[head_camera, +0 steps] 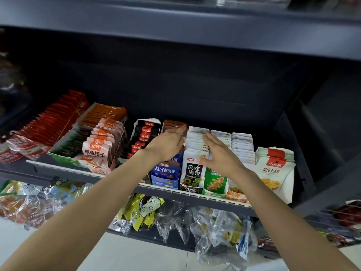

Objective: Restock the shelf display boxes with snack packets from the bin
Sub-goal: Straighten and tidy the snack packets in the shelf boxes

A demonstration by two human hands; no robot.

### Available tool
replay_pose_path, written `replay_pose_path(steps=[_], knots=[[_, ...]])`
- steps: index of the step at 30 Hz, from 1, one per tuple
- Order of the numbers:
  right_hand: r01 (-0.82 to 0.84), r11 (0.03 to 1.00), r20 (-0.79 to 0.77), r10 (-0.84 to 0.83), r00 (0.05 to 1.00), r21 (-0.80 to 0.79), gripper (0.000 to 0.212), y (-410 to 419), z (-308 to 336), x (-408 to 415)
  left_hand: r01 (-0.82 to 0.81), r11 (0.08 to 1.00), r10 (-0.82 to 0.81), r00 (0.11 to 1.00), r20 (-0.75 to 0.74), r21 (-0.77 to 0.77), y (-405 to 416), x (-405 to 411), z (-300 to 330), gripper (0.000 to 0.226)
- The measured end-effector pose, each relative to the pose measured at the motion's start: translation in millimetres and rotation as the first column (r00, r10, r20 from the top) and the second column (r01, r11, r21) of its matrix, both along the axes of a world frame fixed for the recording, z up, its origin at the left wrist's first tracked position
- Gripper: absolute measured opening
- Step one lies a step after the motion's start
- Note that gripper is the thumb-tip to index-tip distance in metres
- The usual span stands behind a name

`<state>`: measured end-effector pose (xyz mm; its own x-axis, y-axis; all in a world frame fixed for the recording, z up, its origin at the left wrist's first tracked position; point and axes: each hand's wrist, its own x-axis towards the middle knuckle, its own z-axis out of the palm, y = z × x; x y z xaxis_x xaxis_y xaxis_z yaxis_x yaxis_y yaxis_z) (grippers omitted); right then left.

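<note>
Several display boxes of snack packets stand side by side on a dark shelf (195,199). My left hand (168,143) lies flat with straight fingers over the blue box (166,174) and its brown packets (172,124). Just right of it, my right hand (218,153) is spread with straight fingers over the row of white packets (196,137) in the black-and-white seaweed box (192,173). Neither hand holds a packet. No bin shows in view.
Left of my hands stand a black-packet box (142,133), pink packets (99,147), orange packets (106,112) and red packets (52,118). To the right are a green box (214,182), white packet rows (242,145) and a yellow-printed pack (275,173). Clear bags (220,227) hang below.
</note>
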<state>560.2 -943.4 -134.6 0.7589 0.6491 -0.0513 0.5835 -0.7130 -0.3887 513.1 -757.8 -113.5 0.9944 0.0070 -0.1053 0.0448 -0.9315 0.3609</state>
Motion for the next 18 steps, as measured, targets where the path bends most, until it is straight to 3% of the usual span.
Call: replay_pose_path(steps=[4,8,11,15,18], knots=[[0.043,0.995,0.031,-0.046,0.998,0.094,0.061,8,10,-11,0.013,0.993,0.000,0.994,-0.110,0.121,30,-17,-7,0.056],[0.013,0.999,0.035,-0.014,0.999,0.045,0.055,25,16,-13,0.061,0.997,-0.068,0.980,-0.187,-0.041,40,-32,-8,0.062],[0.001,1.000,0.041,-0.002,0.999,0.023,0.056,36,15,-9,0.067,0.993,-0.080,0.988,-0.134,-0.100,51,-32,-6,0.058],[0.033,0.999,0.061,-0.033,0.998,-0.009,0.063,46,7,-2,0.073,0.996,-0.072,0.997,0.041,-0.046,64,-13,-8,0.041],[0.058,0.998,0.048,-0.057,0.997,-0.009,0.066,50,-2,0,0.111,0.994,-0.110,0.993,0.051,-0.011,61,7,-11,0.039]])
